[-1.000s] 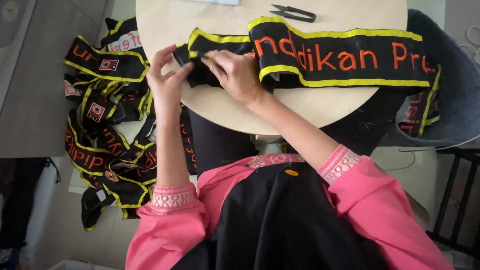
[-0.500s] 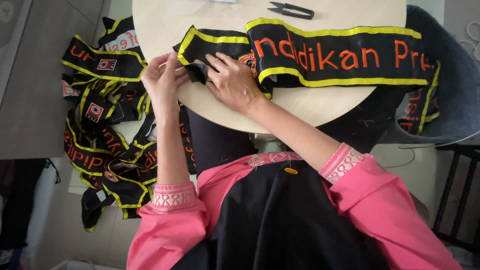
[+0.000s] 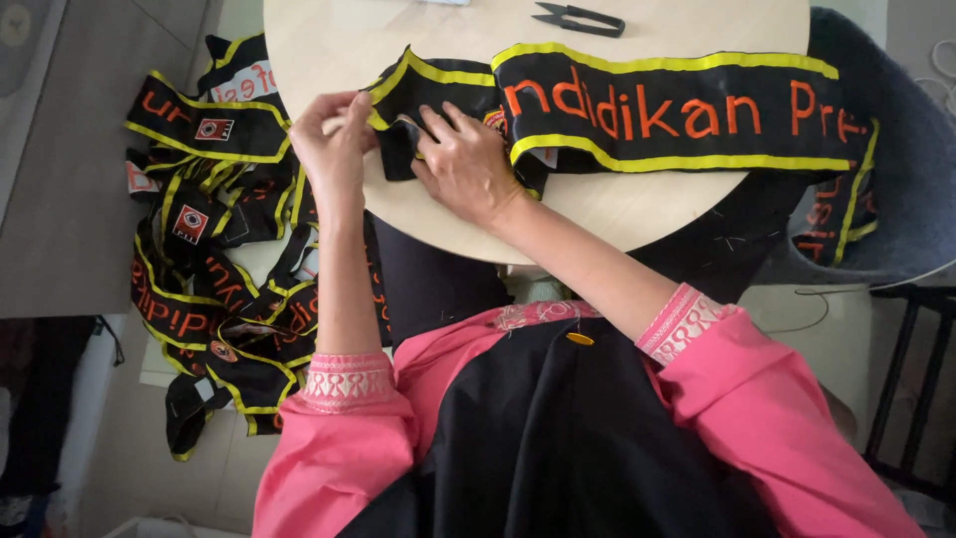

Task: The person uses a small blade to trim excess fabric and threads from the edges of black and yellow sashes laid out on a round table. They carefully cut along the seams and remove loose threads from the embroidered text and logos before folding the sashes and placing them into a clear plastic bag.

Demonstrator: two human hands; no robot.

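Here, on the near edge of the round wooden table [image 3: 637, 214], the left hand [image 3: 334, 149] pinches the folded end of a black sash [image 3: 677, 115] with yellow trim and orange lettering; the right hand [image 3: 468, 164] presses flat on it, fingers spread, hiding the fold. Beyond lie black thread snips [image 3: 580, 19]. Left of the table, more sashes [image 3: 214, 249] are heaped.

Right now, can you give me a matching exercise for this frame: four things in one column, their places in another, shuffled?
Things:
1. thread snips
2. pile of sashes
3. left hand
4. right hand

Places:
A. pressing the sash flat on the round table
B. heaped beside the table, below its edge
C. pinching the sash's folded end
D. at the table's far edge

Pairs: 1-D, 2-B, 3-C, 4-A
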